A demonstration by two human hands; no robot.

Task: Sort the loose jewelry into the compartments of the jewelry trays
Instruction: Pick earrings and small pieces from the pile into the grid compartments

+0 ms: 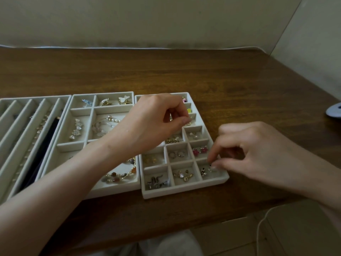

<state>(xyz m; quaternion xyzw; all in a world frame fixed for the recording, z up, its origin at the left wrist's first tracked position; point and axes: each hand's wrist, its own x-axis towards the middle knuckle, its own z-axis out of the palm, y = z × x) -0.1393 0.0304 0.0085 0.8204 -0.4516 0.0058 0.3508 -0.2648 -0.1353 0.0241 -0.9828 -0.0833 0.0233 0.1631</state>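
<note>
Our right hand (258,150) pinches a tiny earring (210,169) in the front-right compartment of the small-celled tray (184,194) on the worktop (184,71). Our left hand (156,122) is pinched over a farther cell; we cannot tell if it holds anything. Such pieces look light, slippery and easily bent, so we judge a fingertip grip on the body safest.

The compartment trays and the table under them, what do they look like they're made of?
The compartment trays are pale grey and matte, with soft-looking walls and floors and no shine. That suggests velvet or felt-like fabric over a stiff core, though the core is not visible. The table is brown with streaky grain and a light sheen, so wood or wood-look laminate; which one cannot be told.
</note>
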